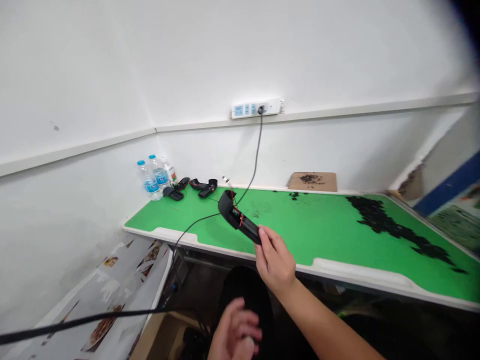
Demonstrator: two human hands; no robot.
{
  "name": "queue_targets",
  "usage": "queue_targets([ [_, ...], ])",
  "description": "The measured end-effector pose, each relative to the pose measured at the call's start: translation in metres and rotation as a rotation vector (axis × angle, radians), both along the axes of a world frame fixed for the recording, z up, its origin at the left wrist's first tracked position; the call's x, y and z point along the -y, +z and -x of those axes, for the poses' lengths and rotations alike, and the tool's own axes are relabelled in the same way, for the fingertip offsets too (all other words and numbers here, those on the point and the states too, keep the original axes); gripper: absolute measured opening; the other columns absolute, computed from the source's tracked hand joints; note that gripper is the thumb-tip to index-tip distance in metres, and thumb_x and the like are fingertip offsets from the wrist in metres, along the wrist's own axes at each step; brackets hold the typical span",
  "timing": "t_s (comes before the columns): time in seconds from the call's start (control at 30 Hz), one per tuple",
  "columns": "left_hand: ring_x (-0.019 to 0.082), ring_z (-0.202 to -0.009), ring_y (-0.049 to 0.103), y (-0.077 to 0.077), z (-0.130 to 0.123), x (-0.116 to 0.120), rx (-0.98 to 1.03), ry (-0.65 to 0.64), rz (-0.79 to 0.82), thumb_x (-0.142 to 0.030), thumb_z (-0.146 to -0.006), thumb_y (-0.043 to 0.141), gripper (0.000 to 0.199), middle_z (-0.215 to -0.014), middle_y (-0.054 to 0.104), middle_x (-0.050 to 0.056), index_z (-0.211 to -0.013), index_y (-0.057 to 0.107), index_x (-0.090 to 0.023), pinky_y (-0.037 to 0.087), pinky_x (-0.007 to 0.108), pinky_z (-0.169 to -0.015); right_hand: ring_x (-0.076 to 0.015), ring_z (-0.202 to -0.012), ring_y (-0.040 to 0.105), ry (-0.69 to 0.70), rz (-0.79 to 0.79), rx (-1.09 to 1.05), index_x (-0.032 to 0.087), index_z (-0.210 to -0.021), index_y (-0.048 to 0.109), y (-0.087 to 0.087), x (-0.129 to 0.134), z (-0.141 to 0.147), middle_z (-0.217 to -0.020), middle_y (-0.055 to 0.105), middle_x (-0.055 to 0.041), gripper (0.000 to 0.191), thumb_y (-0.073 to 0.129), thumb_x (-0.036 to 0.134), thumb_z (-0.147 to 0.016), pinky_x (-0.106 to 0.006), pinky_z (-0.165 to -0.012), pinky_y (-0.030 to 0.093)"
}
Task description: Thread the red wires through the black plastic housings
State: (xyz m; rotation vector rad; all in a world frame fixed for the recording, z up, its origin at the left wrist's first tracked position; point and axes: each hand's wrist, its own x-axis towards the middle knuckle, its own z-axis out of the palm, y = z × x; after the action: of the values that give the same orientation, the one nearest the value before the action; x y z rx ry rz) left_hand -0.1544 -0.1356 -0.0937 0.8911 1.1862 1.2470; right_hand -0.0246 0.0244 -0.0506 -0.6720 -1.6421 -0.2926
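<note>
Head view: one curved black plastic housing (pixel 249 230), its narrow end pinched between the thumb and fingers of the right hand (pixel 275 257), raised at a slant above the near edge of the bench (pixel 292 225). Red wires (pixel 242 218) run along its inner side; a small pale marking inside is too small to read. One small silvery part (pixel 225 178) shows just above its wide end.

Left hand (pixel 236 332): low in front of the bench, blurred, fingers loosely curled and parted, well apart from the housing.

Bench: green top, white edging. At its back left, further black housings (pixel 208 189) with red wiring, beside two clear bottles (pixel 152 186) with blue caps and blue labels, lettering illegible; behind these, one white bottle (pixel 170 172), label partly orange, wording not readable.

Back right: one cardboard piece (pixel 326 183) bearing small black bits (pixel 311 178). Far right: one long spread of black pieces (pixel 390 222).

Wall: one white power strip (pixel 249 110) with blue socket faces, markings unreadable; one black cable (pixel 257 155) plugged in, hanging toward the bench behind the housing.

Lower left: one surface covered with a food-picture sheet (pixel 125 275); one open cardboard box (pixel 157 335).
</note>
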Motion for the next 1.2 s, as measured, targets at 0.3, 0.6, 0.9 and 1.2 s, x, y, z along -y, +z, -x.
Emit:
queue_targets([
  [0.3, 0.018, -0.095, 0.065, 0.086, -0.108, -0.077, 0.294, 0.224, -0.272, -0.032, -0.079, 0.070, 0.078, -0.120, 0.061, 0.005, -0.141, 0.023, -0.040, 0.053, 0.031, -0.084, -0.0264, -0.114, 0.058, 0.096, 0.181, -0.122, 0.029, -0.133, 0.054, -0.030, 0.096, -0.068, -0.120, 0.054, -0.0123, 0.059, 0.060, 0.002, -0.082, -0.044, -0.089, 0.057],
  [0.6, 0.012, -0.081, 0.064, 0.092, -0.120, -0.068, 0.366, -0.076, -0.097, -0.019, -0.069, 0.077, 0.088, -0.101, 0.064, 0.001, -0.141, 0.029, -0.037, 0.052, 0.026, -0.078, -0.0140, -0.081, 0.058, 0.452, 0.733, -0.441, 0.024, -0.127, 0.060, 0.016, 0.104, -0.103, -0.092, 0.054, -0.0048, 0.037, 0.056, 0.020, -0.091, -0.028, -0.072, 0.055],
  [0.9, 0.010, -0.091, 0.060, 0.086, -0.122, -0.062, 0.402, -0.002, -0.112, -0.020, -0.071, 0.074, 0.085, -0.112, 0.061, 0.000, -0.142, 0.030, -0.039, 0.048, 0.024, -0.086, -0.0188, -0.093, 0.060, 0.228, 0.446, -0.533, 0.024, -0.130, 0.059, -0.003, 0.105, -0.075, -0.103, 0.057, -0.0088, 0.042, 0.048, 0.012, -0.092, -0.037, -0.079, 0.053],
  [1.2, 0.012, -0.093, 0.060, 0.089, -0.118, -0.061, 0.405, -0.050, -0.135, -0.022, -0.072, 0.075, 0.086, -0.115, 0.060, 0.002, -0.142, 0.027, -0.034, 0.048, 0.028, -0.090, -0.0164, -0.093, 0.057, 0.443, 0.493, -0.539, 0.030, -0.135, 0.053, -0.002, 0.095, -0.077, -0.103, 0.054, -0.0062, 0.048, 0.046, 0.011, -0.092, -0.035, -0.078, 0.051],
])
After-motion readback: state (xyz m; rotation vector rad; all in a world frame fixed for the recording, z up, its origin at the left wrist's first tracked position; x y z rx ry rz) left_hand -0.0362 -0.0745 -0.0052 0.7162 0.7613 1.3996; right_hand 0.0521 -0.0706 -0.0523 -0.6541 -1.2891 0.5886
